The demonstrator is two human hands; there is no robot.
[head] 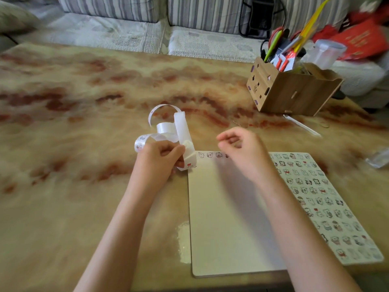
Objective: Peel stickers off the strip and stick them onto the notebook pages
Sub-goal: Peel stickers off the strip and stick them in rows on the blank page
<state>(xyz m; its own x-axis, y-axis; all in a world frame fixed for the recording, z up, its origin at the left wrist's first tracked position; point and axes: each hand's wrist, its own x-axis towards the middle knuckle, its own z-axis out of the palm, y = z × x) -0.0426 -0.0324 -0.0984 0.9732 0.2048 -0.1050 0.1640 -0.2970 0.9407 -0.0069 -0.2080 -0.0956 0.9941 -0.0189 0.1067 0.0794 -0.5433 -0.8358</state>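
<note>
From my remote seat, the marbled tan-and-rust counter (pixel 84 197) fills most of the view. Behind its far edge runs a sofa (pixel 109 32) with grey striped cushions.

The notebook (pixel 227 218) lies open on the counter toward the near right. Its left page is bare cream paper except for a short row of stickers (pixel 210 154) along the top edge. Its right page (pixel 328 207) is covered in rows of small cartoon stickers.

Far right on the counter stands a wooden box (pixel 294 93), tilted to my view and stuffed with pens (pixel 273 44) and other stationery.

The sticker strip (pixel 182 127) is just off the notebook's top left corner. It is a long white ribbon curling up in loose loops above the counter, and its lower end hangs at the corner of the blank page with a little red print showing.

My left hand (pixel 160 157) has its fingers curled round the strip near that lower end, thumb on top, gripping it.

My right hand (pixel 242 148) hovers over the top edge of the left page, apart from the strip. Its fingers are bent and the thumb is drawn close to the forefinger. It is smeared by motion, so I cannot tell whether a sticker is pinched there.
</note>
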